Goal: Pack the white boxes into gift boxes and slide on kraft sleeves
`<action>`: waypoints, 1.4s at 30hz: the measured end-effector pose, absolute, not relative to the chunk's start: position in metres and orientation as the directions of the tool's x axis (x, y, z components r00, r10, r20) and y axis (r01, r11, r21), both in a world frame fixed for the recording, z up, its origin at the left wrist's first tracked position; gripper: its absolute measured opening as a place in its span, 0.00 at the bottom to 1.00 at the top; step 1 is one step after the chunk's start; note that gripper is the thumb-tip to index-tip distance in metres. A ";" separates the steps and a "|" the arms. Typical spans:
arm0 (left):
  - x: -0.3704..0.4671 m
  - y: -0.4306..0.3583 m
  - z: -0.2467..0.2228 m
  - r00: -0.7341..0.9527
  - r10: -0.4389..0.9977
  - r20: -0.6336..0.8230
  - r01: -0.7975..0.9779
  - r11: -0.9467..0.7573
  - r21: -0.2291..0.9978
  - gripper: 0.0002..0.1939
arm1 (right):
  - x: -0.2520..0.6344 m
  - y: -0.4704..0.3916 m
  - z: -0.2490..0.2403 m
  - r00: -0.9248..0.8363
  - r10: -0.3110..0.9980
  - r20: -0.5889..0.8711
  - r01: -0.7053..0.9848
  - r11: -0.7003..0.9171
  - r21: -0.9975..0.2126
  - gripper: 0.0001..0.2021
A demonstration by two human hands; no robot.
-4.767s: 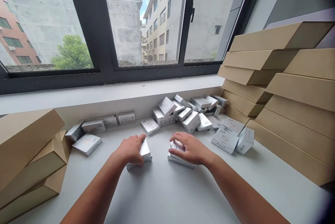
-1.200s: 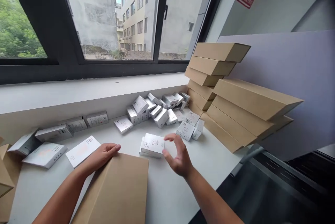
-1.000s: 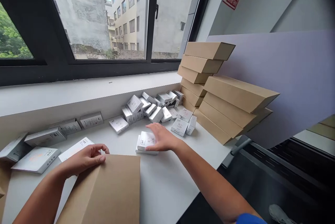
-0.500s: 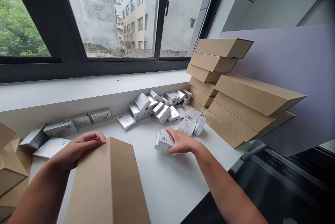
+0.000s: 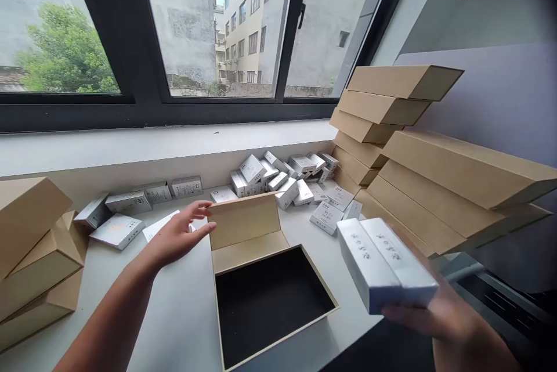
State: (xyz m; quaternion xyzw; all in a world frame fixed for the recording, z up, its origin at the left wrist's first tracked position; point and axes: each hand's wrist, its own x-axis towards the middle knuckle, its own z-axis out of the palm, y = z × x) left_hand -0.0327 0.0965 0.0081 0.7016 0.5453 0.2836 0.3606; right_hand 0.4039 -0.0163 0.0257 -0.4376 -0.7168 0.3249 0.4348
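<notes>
A brown box (image 5: 244, 216) stands open on the white table, its flap raised and its black inside showing nothing in it. My left hand (image 5: 183, 233) is beside the flap's upper left corner, fingers apart. At the right, my right hand (image 5: 439, 296) grips two small white boxes (image 5: 383, 262) side by side, held up in the air to the right of the brown box. Part of that hand is blurred and hidden behind them.
Many small white boxes (image 5: 287, 180) lie piled along the back wall, with others (image 5: 117, 231) at the left. Brown boxes are stacked at the right (image 5: 422, 215) and far left (image 5: 39, 250). Windows (image 5: 217, 24) stand behind.
The brown box now has its flap open. My right hand has lifted the two white boxes off the table, toward me and to the right. The view has shifted left.
</notes>
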 end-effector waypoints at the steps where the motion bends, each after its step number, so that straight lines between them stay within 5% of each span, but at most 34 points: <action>1: -0.043 0.103 0.001 0.189 0.980 0.060 0.671 -0.174 0.721 0.37 | 0.390 -0.015 0.033 -0.334 0.887 0.320 0.312 0.424 -0.850 0.46; 4: -0.069 0.119 -0.019 0.093 0.989 0.119 0.878 -0.137 0.459 0.44 | 0.342 -0.001 0.051 -0.539 0.826 0.163 0.409 0.426 -0.807 0.41; 7: -0.082 0.125 -0.033 0.062 0.998 -0.006 0.958 -0.058 0.281 0.51 | 0.301 0.018 0.051 -0.616 0.786 -0.055 0.654 0.471 -0.593 0.32; 11: -0.083 0.123 -0.034 0.030 0.992 -0.124 0.979 -0.004 0.202 0.50 | 0.273 0.032 0.023 -0.517 0.757 -0.399 0.856 0.472 -0.213 0.28; 13: -0.082 0.120 -0.026 0.020 0.987 -0.162 0.975 0.016 0.221 0.48 | 0.269 0.033 0.009 -0.493 0.743 -0.452 0.862 0.487 -0.140 0.30; 17: -0.071 0.097 0.007 0.126 0.969 -0.215 0.933 -0.042 0.358 0.47 | 0.273 0.032 -0.003 -0.557 0.732 -0.393 0.827 0.446 -0.341 0.34; 21: -0.036 0.051 0.042 0.415 0.908 0.061 0.811 -0.400 0.427 0.46 | 0.270 0.026 -0.011 -0.593 0.795 -0.133 0.698 0.425 -0.576 0.23; 26: 0.010 0.017 0.045 0.626 0.778 0.057 0.639 -0.553 0.535 0.55 | 0.257 0.023 -0.018 -0.725 0.687 -0.056 0.623 0.618 -0.479 0.15; 30: 0.034 0.018 0.033 0.736 0.676 0.024 0.565 -0.633 0.529 0.45 | 0.261 0.028 -0.017 -0.675 0.731 -0.101 0.695 0.583 -0.420 0.14; 37: 0.053 0.001 0.030 0.763 0.647 0.022 0.539 -0.654 0.531 0.46 | 0.301 0.033 -0.017 -0.494 0.869 0.032 0.569 0.351 -0.743 0.14; 42: 0.063 0.004 0.022 0.704 0.697 -0.137 0.668 -0.584 0.461 0.41 | 0.318 0.031 -0.032 -0.331 0.932 0.150 0.356 0.270 -0.894 0.27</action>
